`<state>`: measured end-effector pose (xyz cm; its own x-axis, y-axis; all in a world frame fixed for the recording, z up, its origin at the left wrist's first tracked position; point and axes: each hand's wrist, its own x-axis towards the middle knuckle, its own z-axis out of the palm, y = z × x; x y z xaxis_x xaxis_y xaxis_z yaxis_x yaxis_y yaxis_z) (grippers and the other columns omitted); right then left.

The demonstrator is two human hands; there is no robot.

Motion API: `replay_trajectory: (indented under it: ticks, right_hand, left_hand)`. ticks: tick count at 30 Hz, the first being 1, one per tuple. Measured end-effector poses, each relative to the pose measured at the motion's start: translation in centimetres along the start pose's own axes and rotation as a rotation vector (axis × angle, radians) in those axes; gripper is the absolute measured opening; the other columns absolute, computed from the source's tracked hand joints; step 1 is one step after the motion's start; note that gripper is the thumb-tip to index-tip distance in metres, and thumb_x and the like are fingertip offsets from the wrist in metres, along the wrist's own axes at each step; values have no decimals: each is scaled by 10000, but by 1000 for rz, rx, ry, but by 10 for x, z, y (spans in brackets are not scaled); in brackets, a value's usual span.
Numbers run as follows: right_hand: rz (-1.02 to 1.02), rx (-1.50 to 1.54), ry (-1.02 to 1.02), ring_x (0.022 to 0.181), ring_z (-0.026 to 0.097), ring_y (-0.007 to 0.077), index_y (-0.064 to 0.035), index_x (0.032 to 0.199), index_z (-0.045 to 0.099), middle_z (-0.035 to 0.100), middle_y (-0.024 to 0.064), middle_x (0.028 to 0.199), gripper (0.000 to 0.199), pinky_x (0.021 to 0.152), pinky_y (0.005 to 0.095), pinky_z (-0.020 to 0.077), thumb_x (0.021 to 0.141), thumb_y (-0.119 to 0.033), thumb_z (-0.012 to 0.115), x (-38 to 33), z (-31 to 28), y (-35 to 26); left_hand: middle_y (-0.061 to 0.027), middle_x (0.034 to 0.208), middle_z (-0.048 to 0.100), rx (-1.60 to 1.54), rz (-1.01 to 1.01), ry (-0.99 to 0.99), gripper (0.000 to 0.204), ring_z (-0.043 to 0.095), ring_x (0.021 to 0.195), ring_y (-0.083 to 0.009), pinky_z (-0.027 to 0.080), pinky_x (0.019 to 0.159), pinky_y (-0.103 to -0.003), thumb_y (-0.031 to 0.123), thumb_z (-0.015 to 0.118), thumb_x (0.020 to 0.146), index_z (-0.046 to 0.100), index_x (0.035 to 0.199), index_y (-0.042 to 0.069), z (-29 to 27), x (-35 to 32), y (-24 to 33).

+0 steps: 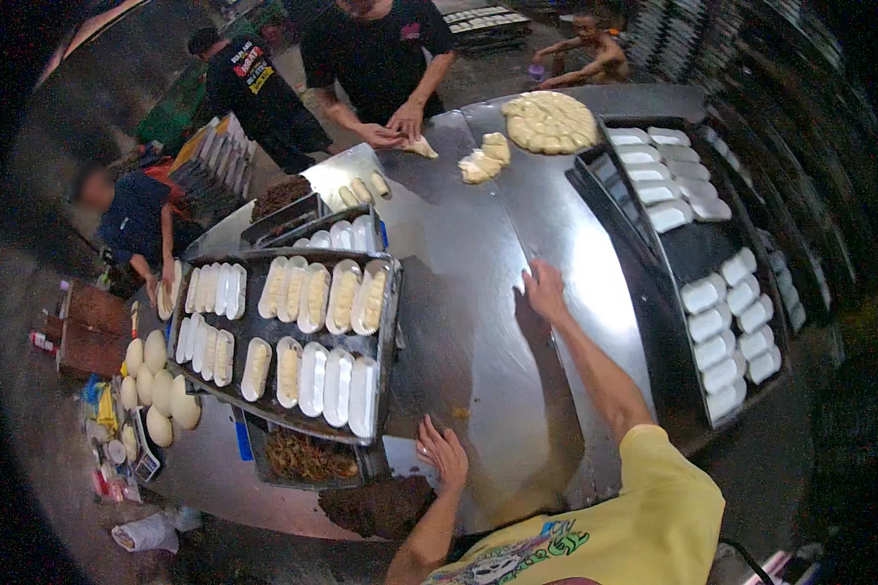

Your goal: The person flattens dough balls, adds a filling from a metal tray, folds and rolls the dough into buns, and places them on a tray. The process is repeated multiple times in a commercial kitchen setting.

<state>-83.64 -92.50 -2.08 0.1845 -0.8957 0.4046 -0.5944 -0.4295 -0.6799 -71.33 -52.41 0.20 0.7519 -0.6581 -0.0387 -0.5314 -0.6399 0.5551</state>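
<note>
At the bottom of the frame the person in a yellow shirt (644,517) leans over a steel table (478,263). The left hand (444,453) rests low in the middle, fingers spread and open, lying on the table just beside the near right corner of a big dark tray (392,322); it grips nothing. The right hand (544,291) reaches further up the middle of the frame, open and flat with fingers loosely together, touching the bare steel and holding nothing. The dark tray to the left of both hands carries two rows of white oblong moulds (312,380), some filled with pale dough and some lying upside down. Under its near edge sits a pan of brown shredded filling (307,456), and a darker heap (380,505) lies at the table's lower edge. At the far left, round dough balls (156,385) are stacked beside the tray. To the right, a second dark tray (688,249) holds empty white moulds (732,331) in groups. Further up the table lie loose dough pieces (485,159) and a round mass of dough lumps (549,122) near the top centre. At the upper middle another person in a black shirt (376,54) presses both hands on a dough piece (419,147). More people stand at upper left, and one crouches at the top right.
</note>
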Motion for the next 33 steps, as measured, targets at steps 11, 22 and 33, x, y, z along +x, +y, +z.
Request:
replay_trajectory:
  ticks: [11,22,33]
  right_hand:
    - [-87,-205,128,1359,412,479,38,1480,392,405,278,1521,605,1121,569,333,1030,-352,495,304,145,53]
    - [294,198,-607,1186,593,413,29,1294,500,598,224,1291,792,977,518,462,746,-416,860,383,161,53]
    - [192,626,-604,1001,671,237,-68,1323,537,686,103,1106,537,849,399,546,869,-251,758,269,106,-34]
  left_hand:
    - [-179,1485,429,433,66,-73,594,376,1343,-388,233,1112,-574,361,461,1011,395,1496,25,10,-5,-9]
    - [-184,1447,469,437,179,-111,487,401,1342,-385,228,1098,-576,332,410,1042,476,1432,48,-10,11,19]
    - [-159,1514,411,290,23,-53,524,348,1371,-417,202,1126,-606,339,482,1037,421,1493,89,-6,-4,20]
